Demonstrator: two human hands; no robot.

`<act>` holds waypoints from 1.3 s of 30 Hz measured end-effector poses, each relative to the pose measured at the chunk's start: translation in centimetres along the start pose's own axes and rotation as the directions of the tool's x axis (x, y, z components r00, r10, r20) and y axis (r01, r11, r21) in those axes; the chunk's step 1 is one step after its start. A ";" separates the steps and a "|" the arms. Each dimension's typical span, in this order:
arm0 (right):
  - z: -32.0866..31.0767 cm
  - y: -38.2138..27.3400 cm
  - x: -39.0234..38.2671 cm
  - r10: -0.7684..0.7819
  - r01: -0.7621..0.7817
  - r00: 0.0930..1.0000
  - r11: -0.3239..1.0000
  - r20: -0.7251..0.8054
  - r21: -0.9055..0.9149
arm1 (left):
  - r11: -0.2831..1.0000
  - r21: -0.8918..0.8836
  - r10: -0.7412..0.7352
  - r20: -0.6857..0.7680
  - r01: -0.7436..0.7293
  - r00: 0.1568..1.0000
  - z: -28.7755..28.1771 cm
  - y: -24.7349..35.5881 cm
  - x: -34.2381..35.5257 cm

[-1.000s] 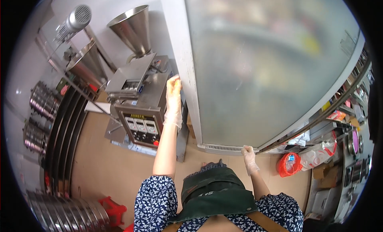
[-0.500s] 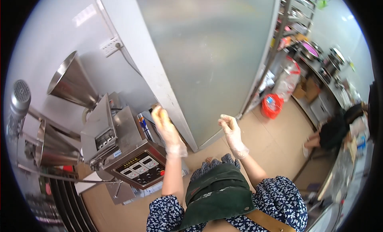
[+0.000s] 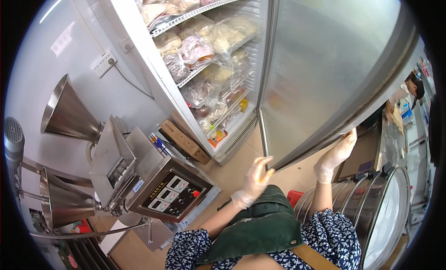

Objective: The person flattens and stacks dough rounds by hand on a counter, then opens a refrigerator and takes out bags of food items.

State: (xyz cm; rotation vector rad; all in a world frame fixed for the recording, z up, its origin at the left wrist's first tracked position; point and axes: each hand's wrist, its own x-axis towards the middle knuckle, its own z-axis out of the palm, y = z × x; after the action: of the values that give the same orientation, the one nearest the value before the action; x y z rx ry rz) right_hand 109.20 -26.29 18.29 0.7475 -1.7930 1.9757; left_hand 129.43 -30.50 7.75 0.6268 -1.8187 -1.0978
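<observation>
A tall glass-fronted fridge [image 3: 163,79] stands ahead with its door [image 3: 320,70] swung out to the right. On its racks lie several clear plastic bags of pale and pinkish food [image 3: 195,49]; their contents cannot be told exactly. My right hand [image 3: 335,154], in a thin clear glove, is raised against the outer edge of the door, fingers stretched out and fingertips partly hidden. My left hand [image 3: 253,182], gloved too, hovers in front of me near the door's lower corner. Its fingers are loosely bent and apart, with nothing in them.
At left stands a steel machine [image 3: 153,182] with a control panel and steel hoppers [image 3: 69,110]. Flat brown cardboard [image 3: 185,141] leans between it and the fridge. Round stacked steel vessels [image 3: 362,205] stand close at my right. Another person [image 3: 411,86] is beyond the door, by a counter.
The fridge door has gone from shut to wide open, baring the bagged food. My right hand has moved right to the door's edge; my left hand has moved right and lower.
</observation>
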 end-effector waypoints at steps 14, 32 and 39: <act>-2.7 10.9 18.9 0.086 -0.039 0.898 0.992 -0.432 0.118 | 0.676 -0.332 -0.710 -0.056 0.658 0.702 -3.0 -15.8 0.7; -1.6 18.4 33.2 0.212 -0.180 0.874 0.977 -0.438 0.114 | 0.469 -0.795 -0.837 -0.261 0.384 0.481 -1.9 -25.9 16.8; -2.1 20.2 33.6 0.265 -0.167 0.843 0.956 -0.467 0.241 | 0.096 -0.988 -0.861 -0.142 -0.118 0.489 -6.5 -30.7 20.8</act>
State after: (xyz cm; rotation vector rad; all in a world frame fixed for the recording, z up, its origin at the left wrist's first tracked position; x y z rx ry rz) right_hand 70.29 -29.32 22.46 0.0541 -1.4359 2.2489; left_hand 124.57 -63.90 -8.86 0.6699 0.1630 -1.7368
